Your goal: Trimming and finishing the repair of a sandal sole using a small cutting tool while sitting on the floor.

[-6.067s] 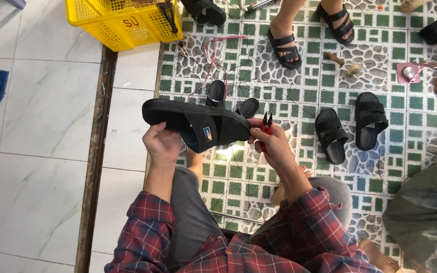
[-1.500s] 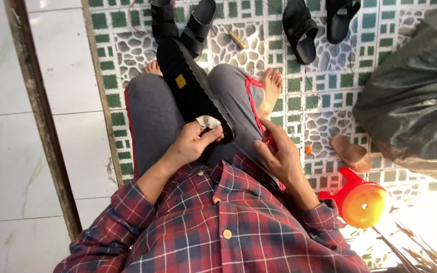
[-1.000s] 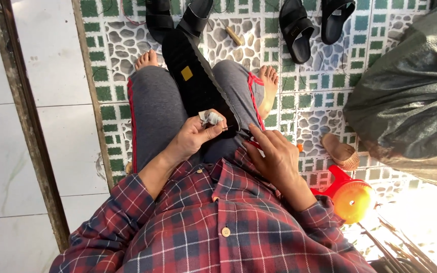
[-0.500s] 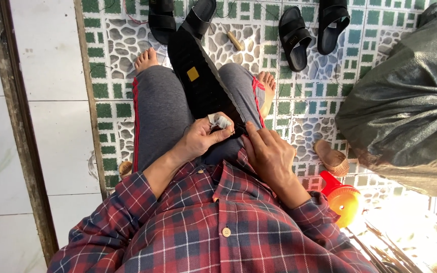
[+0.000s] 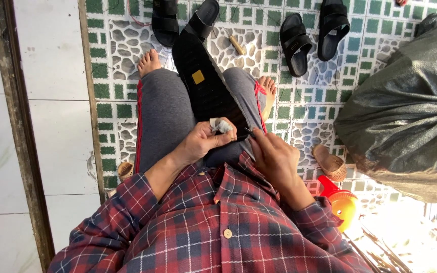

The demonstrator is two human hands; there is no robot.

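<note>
Sandal lies sole-up across our lap, left hand grip pinching a pale rag on its heel, right hand grip pressed alongside, mid-wipe; next calls for firm rubbing.

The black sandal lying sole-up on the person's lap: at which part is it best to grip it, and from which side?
Probably grip the black sandal across its narrow middle, coming from above. The flat sole faces up with both long edges free there, between the knees. The near end is taken by the left hand, holding a pale scrap, and the right hand.
</note>
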